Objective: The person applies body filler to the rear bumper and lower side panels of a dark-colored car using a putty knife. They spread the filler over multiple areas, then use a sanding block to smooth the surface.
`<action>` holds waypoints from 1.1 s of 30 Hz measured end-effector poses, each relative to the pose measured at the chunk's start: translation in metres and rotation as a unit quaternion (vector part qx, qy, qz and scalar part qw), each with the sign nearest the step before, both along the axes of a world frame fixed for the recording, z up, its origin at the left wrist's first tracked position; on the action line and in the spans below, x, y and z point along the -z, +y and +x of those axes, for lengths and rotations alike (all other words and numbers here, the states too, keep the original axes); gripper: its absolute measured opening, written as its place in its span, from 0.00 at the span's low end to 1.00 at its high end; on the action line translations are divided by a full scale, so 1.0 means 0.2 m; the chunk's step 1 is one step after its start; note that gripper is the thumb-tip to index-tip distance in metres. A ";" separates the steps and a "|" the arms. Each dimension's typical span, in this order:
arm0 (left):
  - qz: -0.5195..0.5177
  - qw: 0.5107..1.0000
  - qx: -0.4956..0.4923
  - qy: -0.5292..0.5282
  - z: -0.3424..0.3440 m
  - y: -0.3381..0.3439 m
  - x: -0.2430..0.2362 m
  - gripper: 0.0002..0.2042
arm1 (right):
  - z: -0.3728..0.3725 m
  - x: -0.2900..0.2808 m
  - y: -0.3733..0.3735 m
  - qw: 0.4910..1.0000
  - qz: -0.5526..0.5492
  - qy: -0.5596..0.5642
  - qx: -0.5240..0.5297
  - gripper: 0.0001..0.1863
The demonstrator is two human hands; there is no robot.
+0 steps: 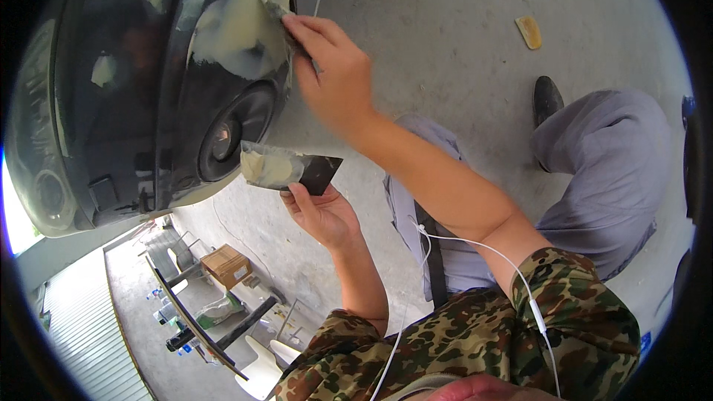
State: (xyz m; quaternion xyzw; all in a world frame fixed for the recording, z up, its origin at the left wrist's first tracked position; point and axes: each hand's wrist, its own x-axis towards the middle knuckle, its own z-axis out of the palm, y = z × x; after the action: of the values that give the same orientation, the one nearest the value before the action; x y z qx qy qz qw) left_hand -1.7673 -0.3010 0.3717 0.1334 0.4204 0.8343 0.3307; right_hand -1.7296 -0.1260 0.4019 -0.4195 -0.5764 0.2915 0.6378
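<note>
Head view: pinching in left hand (324,217) a dark, cream-smeared plate (288,168), lengthwise left to right; in right hand (339,70), a grimy spreader (275,10) angled far-left.

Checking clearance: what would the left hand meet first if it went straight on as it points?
Beyond its held plate, the left hand would probably meet the round lamp recess; depth is unclear.
</note>
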 end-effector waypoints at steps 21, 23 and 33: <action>0.011 0.998 0.040 -0.050 -0.43 -0.15 -0.03 0.14 | -0.03 -0.24 -0.54 0.843 -0.348 0.254 -0.322 0.13; 0.007 0.997 0.051 -0.062 -0.50 -0.21 0.01 0.12 | -0.08 -0.24 -0.64 0.877 -0.294 0.183 -0.332 0.12; -0.008 0.997 0.043 -0.062 -0.67 -0.35 0.18 0.12 | -0.03 0.01 -0.70 0.824 -0.104 -0.472 -0.295 0.13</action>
State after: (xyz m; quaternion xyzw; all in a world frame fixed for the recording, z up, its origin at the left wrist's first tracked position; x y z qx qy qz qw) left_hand -1.9016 -0.3703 0.3365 0.0966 0.3993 0.8229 0.3925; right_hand -1.7365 -0.2657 0.4007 -0.3797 -0.8694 0.2908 0.1242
